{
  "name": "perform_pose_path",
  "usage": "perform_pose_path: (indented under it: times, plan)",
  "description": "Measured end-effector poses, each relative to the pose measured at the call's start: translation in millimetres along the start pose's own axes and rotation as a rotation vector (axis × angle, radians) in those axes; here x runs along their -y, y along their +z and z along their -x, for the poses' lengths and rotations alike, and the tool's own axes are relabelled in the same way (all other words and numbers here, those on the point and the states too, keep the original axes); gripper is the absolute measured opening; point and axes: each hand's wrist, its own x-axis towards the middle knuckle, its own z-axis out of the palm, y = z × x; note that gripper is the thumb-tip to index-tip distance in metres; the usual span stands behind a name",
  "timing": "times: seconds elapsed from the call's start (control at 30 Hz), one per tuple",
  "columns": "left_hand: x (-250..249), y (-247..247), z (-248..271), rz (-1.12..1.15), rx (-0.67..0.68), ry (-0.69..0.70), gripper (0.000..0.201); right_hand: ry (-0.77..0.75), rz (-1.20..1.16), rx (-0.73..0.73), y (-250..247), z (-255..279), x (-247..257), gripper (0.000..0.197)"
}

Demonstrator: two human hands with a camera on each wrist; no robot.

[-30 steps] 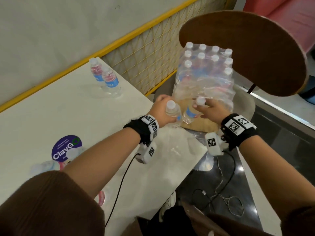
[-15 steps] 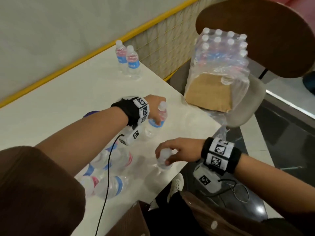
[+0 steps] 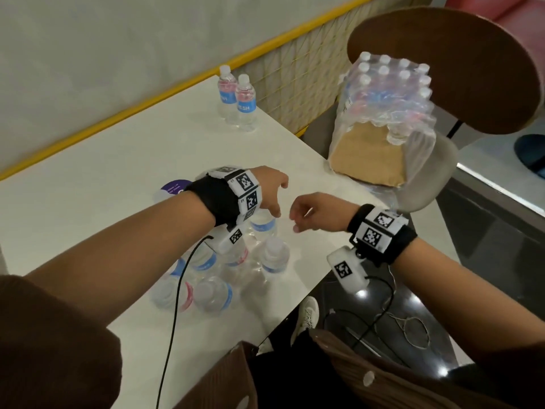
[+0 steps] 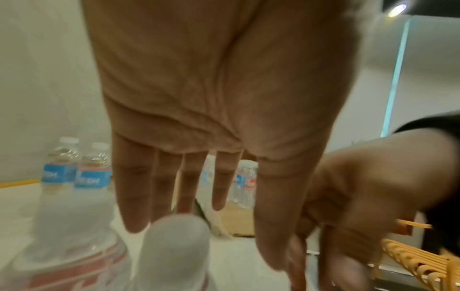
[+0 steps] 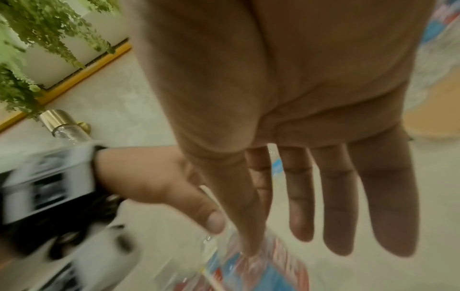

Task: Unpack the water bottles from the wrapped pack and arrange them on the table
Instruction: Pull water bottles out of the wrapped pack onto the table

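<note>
On the near part of the white desk stands a cluster of small water bottles, close together, with blue and pink labels. Just above this cluster are both hands of the person, near each other but not touching. The left hand hovers over the bottle with the white cap; its fingers are straight and spread, and they hold nothing. The right hand is beside it, also with fingers stretched out and slightly apart, palm empty. Two more bottles stand upright side by side at the far edge of the desk, well apart from the cluster, near the yellow rail.

Beyond the desk corner, the wrapped pack rests on the seat of a chair with a round wooden back. Many bottles with white caps are still inside it. Its plastic wrap is torn open at the front, and the brown cardboard base shows there. Each wrist carries a black band with white marker blocks, and thin cables hang down from them.
</note>
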Motion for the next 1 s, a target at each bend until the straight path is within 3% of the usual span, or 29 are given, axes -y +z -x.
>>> perform_pose_path:
  times: [0.1, 0.17, 0.3, 0.47, 0.7, 1.0]
  plan:
    - [-6, 0, 25, 0.019, -0.113, 0.012, 0.049, 0.084, -0.057, -0.152, -13, -9, -3, 0.028]
    - [-12, 10, 39, 0.025, -0.069, 0.04, 0.047, 0.057, -0.095, -0.187, -14, -15, 0, 0.038]
    - [-22, 32, 49, -0.024, 0.13, 0.065, 0.06, -0.058, -0.024, -0.039, -7, -25, 16, 0.052]
    - [-25, 42, 53, -0.016, 0.095, 0.092, 0.053, -0.097, 0.024, 0.053, 12, -40, 25, 0.049]
    - [-39, 60, 67, -0.121, 0.151, 0.22, 0.048, -0.087, 0.156, -0.001, 22, -39, 23, 0.052]
    - [-31, 79, 111, -0.226, 0.275, 0.372, 0.046, -0.13, 0.076, 0.019, 30, -12, 7, 0.042]
